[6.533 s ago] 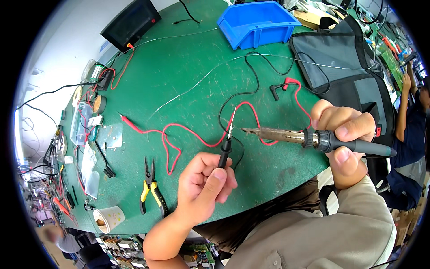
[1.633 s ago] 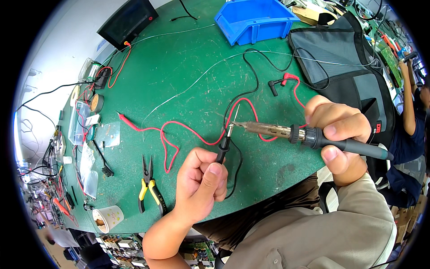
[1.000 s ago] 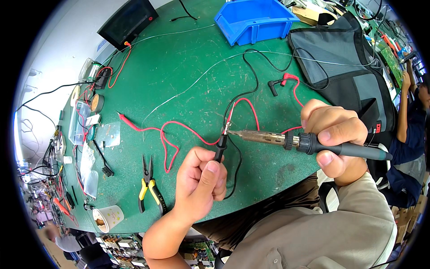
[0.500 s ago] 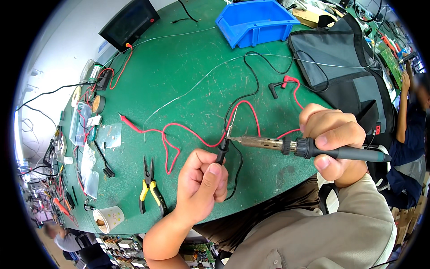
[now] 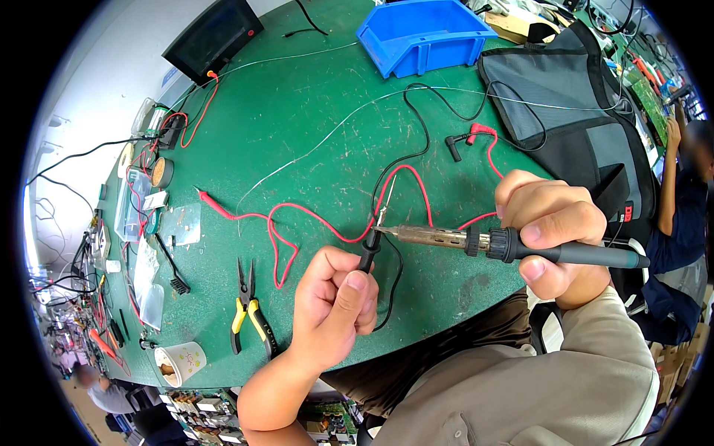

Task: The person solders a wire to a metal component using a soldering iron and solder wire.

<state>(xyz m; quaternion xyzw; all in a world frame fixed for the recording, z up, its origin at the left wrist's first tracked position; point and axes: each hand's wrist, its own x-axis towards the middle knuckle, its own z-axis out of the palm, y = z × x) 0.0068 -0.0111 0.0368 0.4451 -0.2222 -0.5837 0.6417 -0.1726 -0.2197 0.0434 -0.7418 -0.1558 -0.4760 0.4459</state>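
My left hand (image 5: 332, 312) is closed around the black handle of a test probe (image 5: 370, 249), whose thin metal needle points up and away from me. In my right hand (image 5: 554, 219) is a soldering iron (image 5: 431, 236), gripped by its dark handle and held nearly level, tip to the left. The iron's tip meets the probe where the metal needle leaves the black handle; whether it touches or sits just over it I cannot tell. A black wire trails near the probe. Behind it runs the red lead (image 5: 320, 217) of a second, red probe (image 5: 213, 204) lying on the table.
Long-nose pliers (image 5: 251, 308), a black brush (image 5: 173, 267) and a paper cup (image 5: 178, 364) lie or stand at the left. Farther off are a blue bin (image 5: 424, 41), a grey-black tool bag (image 5: 573, 104) and a dark screen device (image 5: 212, 41). A co-worker (image 5: 680, 201) is at the right.
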